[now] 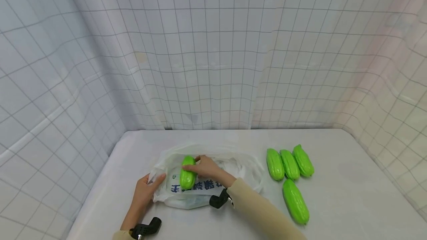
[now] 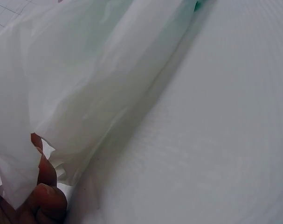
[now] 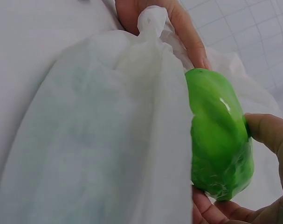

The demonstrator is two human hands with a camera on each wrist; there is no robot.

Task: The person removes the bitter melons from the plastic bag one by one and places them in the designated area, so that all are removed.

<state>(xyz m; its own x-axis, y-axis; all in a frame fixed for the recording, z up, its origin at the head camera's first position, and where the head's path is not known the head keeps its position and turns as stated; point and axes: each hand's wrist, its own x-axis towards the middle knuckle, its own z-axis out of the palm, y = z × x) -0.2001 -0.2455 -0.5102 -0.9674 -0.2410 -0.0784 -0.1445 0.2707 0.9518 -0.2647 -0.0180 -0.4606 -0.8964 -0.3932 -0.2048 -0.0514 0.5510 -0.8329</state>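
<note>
A white plastic bag (image 1: 186, 200) with dark blue lettering lies on the table with its mouth spread. My left hand (image 1: 144, 192) grips the bag's left edge; in the left wrist view, fingers (image 2: 50, 198) hold the thin film. Over the bag's opening, my right hand (image 1: 208, 167) pinches a glossy green oblong gourd-like piece (image 1: 188, 173) between thumb and fingers. The right wrist view shows this green piece (image 3: 218, 133) beside the bag wall (image 3: 99, 121), with its shiny clear wrapping. The bag's wall hides part of the right hand's fingers there.
To the right of the bag, three similar green pieces (image 1: 289, 165) lie side by side, and another green piece (image 1: 295, 202) lies nearer the front. The white table (image 1: 350, 195) is enclosed by white grid-patterned curtains (image 1: 213, 66) at the back and sides.
</note>
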